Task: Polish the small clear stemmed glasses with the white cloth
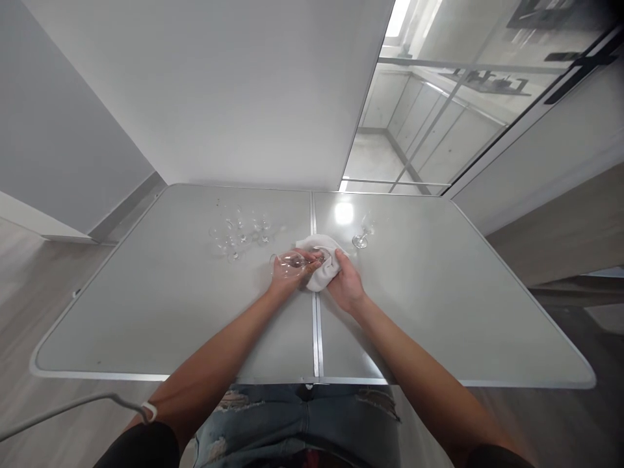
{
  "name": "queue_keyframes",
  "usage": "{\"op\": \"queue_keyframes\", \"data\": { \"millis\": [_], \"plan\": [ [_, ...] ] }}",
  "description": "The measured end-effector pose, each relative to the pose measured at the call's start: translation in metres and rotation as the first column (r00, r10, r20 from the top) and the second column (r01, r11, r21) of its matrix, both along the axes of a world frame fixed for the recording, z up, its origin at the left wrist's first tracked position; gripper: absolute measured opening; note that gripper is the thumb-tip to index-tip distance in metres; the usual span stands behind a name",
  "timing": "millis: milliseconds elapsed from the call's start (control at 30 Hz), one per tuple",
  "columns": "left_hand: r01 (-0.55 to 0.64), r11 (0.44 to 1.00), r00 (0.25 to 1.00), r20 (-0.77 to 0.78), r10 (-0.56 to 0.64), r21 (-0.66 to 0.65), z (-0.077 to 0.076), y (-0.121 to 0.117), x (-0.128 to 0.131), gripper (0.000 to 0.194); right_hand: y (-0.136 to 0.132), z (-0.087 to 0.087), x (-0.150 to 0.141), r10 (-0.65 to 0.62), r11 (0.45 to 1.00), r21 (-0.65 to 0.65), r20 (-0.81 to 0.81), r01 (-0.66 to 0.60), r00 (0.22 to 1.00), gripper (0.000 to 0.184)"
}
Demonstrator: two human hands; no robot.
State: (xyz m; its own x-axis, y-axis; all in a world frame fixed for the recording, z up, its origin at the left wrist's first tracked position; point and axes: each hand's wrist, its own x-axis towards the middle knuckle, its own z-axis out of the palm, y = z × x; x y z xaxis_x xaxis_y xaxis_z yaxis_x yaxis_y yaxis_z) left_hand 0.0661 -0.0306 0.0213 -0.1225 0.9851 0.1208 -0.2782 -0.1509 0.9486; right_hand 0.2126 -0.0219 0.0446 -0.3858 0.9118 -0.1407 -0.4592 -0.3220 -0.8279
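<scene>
White cloth [319,281] lies bunched between the two hands above the middle of a pale grey worktop [146,299], close to the metal strip [316,341] that runs between its two halves. The left hand [286,279] holds a clear stemmed glass [289,262] on its side, bowl toward the left and stem toward the right, with the foot end among the folds of the cloth. The right hand [347,285] grips the cloth from the other side, thumb uppermost; its fingers beneath are mostly hidden, so how tightly they close cannot be told. Left of the hands, several clear glasses [242,238] stand grouped toward the far side of the worktop, too faint to count surely. One more stemmed glass [360,241] stands on the right half, just beyond the right hand, near a bright reflection. Behind the worktop rise a white panel [219,97] and a glazed door [424,123].
</scene>
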Motion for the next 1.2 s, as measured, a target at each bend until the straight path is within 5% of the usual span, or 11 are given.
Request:
{"op": "queue_keyframes", "data": {
  "millis": [100,233,467,700,900,1100,1200],
  "plan": [
    [-0.104,0.994,0.994,0.02,0.103,0.02,-0.003,0.006,-0.003,0.027,-0.003,0.0,-0.003,0.054,0.998,-0.012,0.015,-0.054,0.998,0.042],
    [-0.215,0.976,0.977,0.0,0.215,0.04,-0.004,0.011,-0.009,0.026,-0.004,0.0,-0.004,-0.046,0.998,-0.03,0.016,0.047,0.999,0.04],
    [-0.009,1.0,1.0,0.008,0.009,0.006,-0.005,0.003,-0.003,0.029,0.0,-0.004,-0.003,-0.024,0.999,-0.043,-0.011,0.023,1.0,0.039],
    [-0.248,0.968,0.969,-0.008,0.248,0.045,-0.007,0.014,-0.011,0.026,0.001,-0.018,-0.002,-0.093,0.996,-0.009,0.028,0.093,0.995,0.033],
    [0.023,1.0,0.999,-0.029,-0.023,-0.01,-0.007,0.007,-0.006,0.028,0.004,-0.013,0.001,-0.063,0.998,0.005,-0.034,0.063,0.997,0.033],
    [-0.218,0.975,0.975,-0.043,0.22,0.054,-0.009,0.013,-0.01,0.027,0.002,-0.017,0.0,-0.041,0.999,0.021,0.05,0.04,0.998,0.032],
    [-0.21,0.976,0.976,-0.051,0.213,0.049,-0.01,0.015,-0.011,0.025,0.002,-0.013,0.002,-0.064,0.997,0.03,-0.011,0.064,0.998,0.032]
  ]
}}
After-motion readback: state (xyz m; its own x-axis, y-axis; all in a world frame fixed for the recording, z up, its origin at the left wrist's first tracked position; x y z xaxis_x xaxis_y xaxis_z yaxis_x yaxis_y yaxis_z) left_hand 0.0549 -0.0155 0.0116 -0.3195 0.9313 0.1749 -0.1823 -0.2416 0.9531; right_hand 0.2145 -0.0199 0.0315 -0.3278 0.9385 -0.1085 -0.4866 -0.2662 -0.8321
